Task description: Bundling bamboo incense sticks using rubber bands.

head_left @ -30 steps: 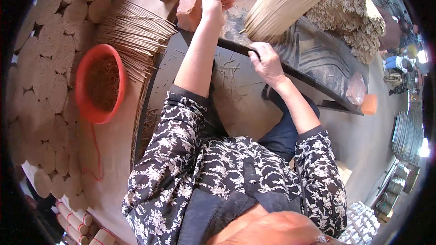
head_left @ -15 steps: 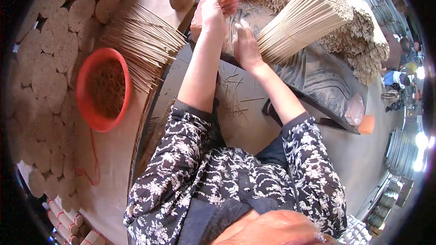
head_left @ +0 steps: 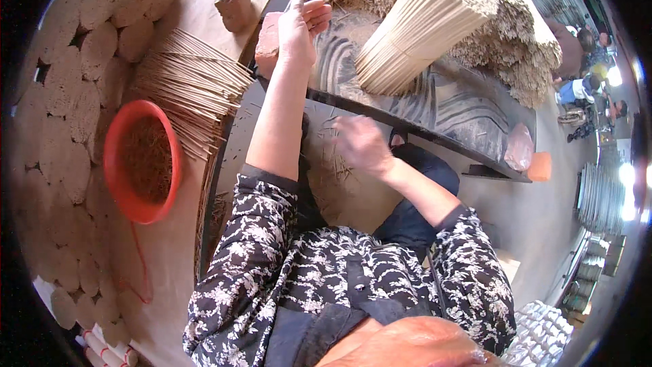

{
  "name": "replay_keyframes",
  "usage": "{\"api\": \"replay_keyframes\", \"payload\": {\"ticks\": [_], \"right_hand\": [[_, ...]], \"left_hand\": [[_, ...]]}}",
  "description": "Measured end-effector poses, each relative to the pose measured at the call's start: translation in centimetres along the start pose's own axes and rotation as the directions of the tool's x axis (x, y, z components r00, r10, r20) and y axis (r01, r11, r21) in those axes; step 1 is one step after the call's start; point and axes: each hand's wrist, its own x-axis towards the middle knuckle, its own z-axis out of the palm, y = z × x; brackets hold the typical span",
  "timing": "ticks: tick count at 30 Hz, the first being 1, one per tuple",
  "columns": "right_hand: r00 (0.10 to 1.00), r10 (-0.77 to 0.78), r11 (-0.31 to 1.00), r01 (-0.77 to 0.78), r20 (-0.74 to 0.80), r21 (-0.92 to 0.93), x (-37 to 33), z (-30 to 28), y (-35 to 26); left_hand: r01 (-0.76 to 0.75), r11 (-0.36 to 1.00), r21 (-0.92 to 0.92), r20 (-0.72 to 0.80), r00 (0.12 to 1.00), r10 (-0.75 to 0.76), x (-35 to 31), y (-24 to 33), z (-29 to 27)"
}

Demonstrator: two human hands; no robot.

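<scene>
My left hand (head_left: 299, 30) is open, its fingers stretched out and nothing seen in them. It is over the left end of a dusty black work table (head_left: 468, 88), right beside a reddish brick (head_left: 267, 44). My right hand (head_left: 363, 144) is near my knees, in front of the table's near edge and above the floor. Motion smears its fingers, so whether they hold anything is hidden. A thick bundle of thin pale sticks (head_left: 414, 34) stands on the table, leaning to the right. Short broken sticks (head_left: 334, 166) lie scattered on the floor below my right hand.
Loose sticks (head_left: 197, 88) lie in a heap at left, beside a red bowl (head_left: 175, 183) of brown fibres. Stacked bundles (head_left: 58, 109) wall the far left. A rough block (head_left: 233, 7) stands behind. More stick bundles (head_left: 509, 47) and a plastic bag (head_left: 519, 148) are on the table.
My right hand has moved down from the tabletop beside the left hand, toward my knees. My left hand stays by the brick. The whole view has shifted slightly.
</scene>
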Motion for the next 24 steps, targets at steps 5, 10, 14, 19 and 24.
{"api": "replay_keyframes", "payload": {"ticks": [5,10,14,19,24], "right_hand": [[0.676,0.574,0.813,-0.540,-0.462,0.220,-0.4,-6.9,9.2],[0.469,0.844,0.490,-0.472,-0.262,0.733,3.5,-8.9,17.1],[0.652,0.753,0.411,-0.363,-0.087,0.836,7.0,-8.9,17.7],[0.674,0.738,0.256,-0.275,-0.004,0.927,8.5,-8.2,15.6],[0.598,0.800,0.111,-0.221,0.045,0.969,9.3,-7.0,12.9]], "left_hand": [[-0.314,0.940,0.132,0.284,0.921,0.268,-1.6,-2.6,1.6],[-0.560,0.780,0.280,0.621,0.725,0.298,-4.3,-4.7,2.6],[-0.589,0.752,0.295,0.669,0.689,0.277,-5.3,-4.8,3.4],[-0.487,0.853,0.184,0.665,0.701,0.257,-5.9,-4.7,4.4],[-0.650,0.699,0.297,0.668,0.665,0.334,-6.7,-3.8,4.8]]}}
